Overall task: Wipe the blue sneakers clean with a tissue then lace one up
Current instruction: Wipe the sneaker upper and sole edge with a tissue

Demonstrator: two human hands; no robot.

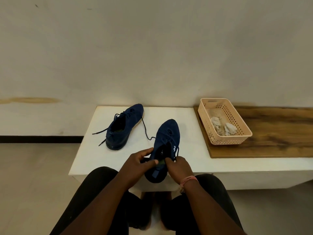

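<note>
You steadied the near sneaker (166, 143) on the counter (169, 114), left hand (138, 161) gripping its collar, right hand (177, 164) pinching the lace (176, 152) ready for threading.

near sneaker (166, 141): navy, toe away, heel over desk (169, 114) edge, lace loose | far sneaker (122, 128): upright, laces trailing | tissues (223, 128): crumpled, in basket (225, 141)

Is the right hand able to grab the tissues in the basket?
Probably yes: the basket sits open-topped to the right, nothing covering the tissues. But the right hand is busy holding the shoe.
</note>
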